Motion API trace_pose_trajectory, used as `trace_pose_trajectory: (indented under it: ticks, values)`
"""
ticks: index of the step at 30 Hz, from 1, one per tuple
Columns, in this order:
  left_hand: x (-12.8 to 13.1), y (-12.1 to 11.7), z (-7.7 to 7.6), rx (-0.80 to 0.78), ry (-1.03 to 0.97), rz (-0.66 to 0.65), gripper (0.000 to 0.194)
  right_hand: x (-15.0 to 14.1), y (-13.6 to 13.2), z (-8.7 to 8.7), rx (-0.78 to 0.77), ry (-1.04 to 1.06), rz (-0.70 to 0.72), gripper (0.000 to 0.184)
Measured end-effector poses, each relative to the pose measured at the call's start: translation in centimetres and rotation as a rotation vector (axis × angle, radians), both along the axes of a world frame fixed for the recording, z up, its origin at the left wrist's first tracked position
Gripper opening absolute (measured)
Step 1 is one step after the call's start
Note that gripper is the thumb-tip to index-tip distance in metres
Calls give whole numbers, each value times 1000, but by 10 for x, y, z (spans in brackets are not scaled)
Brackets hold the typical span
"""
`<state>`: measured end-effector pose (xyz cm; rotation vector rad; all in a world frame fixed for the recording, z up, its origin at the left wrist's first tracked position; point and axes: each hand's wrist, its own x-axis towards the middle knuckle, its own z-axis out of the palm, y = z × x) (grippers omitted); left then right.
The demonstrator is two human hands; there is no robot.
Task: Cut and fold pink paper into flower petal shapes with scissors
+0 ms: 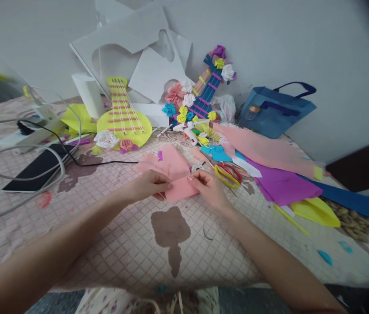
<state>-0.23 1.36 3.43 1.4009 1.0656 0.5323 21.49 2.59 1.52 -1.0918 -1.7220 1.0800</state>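
Observation:
A piece of pink crepe paper (175,171) lies at the middle of the tabletop, and both my hands pinch it. My left hand (148,185) grips its left lower edge with closed fingers. My right hand (208,186) pinches its right edge between thumb and fingers. Scissors with yellow and red handles (228,173) lie just right of my right hand.
A yellow paper guitar (122,117) and a blue flower-decked guitar (204,93) lean at the back. A white glue gun (187,128), pink, purple, blue and yellow paper sheets (279,174), a blue bag (274,109), a black tablet (39,168) and cables (24,174) surround the work spot.

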Motion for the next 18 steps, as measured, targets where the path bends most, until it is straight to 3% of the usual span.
trace_pose_trajectory:
  ticks: [9, 14, 18]
  values:
    - [-5, -3, 9, 135, 225, -160, 15, 6, -6, -1, -113, -249, 188, 23]
    - [-5, -6, 1, 324, 464, -149, 8, 6, -7, -5, 63, -546, 166, 19]
    - [-5, -7, -6, 392, 525, -129, 11, 3, -11, -5, 159, -666, 140, 18]
